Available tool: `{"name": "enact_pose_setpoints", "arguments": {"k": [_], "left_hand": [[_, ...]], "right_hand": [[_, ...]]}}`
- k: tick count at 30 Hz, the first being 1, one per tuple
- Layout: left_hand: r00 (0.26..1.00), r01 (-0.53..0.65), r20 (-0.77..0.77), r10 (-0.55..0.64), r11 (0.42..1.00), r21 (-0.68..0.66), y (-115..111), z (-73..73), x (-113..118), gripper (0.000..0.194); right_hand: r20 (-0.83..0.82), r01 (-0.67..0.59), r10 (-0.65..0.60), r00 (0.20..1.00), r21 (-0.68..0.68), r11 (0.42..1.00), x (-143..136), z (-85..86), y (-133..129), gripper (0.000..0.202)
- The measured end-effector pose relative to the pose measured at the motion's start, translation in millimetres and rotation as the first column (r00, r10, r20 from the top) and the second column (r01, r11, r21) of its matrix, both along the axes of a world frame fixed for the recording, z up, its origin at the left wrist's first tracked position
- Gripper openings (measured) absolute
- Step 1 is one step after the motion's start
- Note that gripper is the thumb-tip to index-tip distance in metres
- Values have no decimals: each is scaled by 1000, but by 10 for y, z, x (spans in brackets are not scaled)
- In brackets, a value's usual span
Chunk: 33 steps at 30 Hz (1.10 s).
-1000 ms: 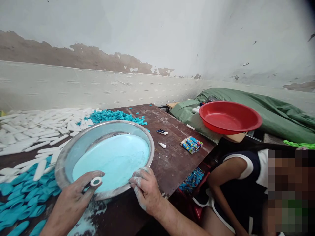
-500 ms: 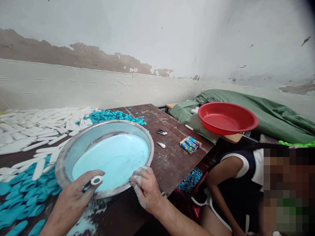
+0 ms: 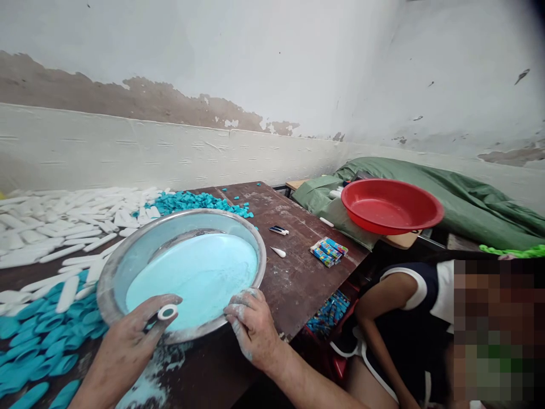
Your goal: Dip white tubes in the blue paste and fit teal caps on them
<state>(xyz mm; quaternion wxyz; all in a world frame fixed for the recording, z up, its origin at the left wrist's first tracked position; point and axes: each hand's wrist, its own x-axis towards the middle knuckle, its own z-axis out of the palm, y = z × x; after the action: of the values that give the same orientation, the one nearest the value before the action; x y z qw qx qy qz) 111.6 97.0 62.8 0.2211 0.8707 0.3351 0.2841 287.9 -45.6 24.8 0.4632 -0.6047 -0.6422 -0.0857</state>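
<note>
A metal basin holds pale blue powder. My left hand, at the basin's near left edge, is closed on a small white plastic tube. The tube's round open end points toward me, and its inside looks dark green; its length is hidden. Powder-dusted fingers of my right hand curl over the near right rim of the basin. Whether anything lies under those fingers is hidden. Teal rubbery sleeves lie heaped beside my left hand, with white plastic tubes spread behind them.
Small teal caps lie behind the basin. On the brown table are a white cone-tipped piece, a dark-and-white piece and colourful packets. A red basin stands beyond the table, near a seated person.
Both hands and the white tube stay nearly still. The view has shifted very slightly.
</note>
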Motion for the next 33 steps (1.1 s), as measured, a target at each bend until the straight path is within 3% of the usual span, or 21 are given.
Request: {"name": "enact_pose_setpoints", "arguments": {"k": [33], "left_hand": [[1000, -15, -17, 14, 999, -33, 32, -47, -11, 36]], "right_hand": [[-13, -10, 10, 1000, 19, 1000, -10, -3, -11, 18]]}}
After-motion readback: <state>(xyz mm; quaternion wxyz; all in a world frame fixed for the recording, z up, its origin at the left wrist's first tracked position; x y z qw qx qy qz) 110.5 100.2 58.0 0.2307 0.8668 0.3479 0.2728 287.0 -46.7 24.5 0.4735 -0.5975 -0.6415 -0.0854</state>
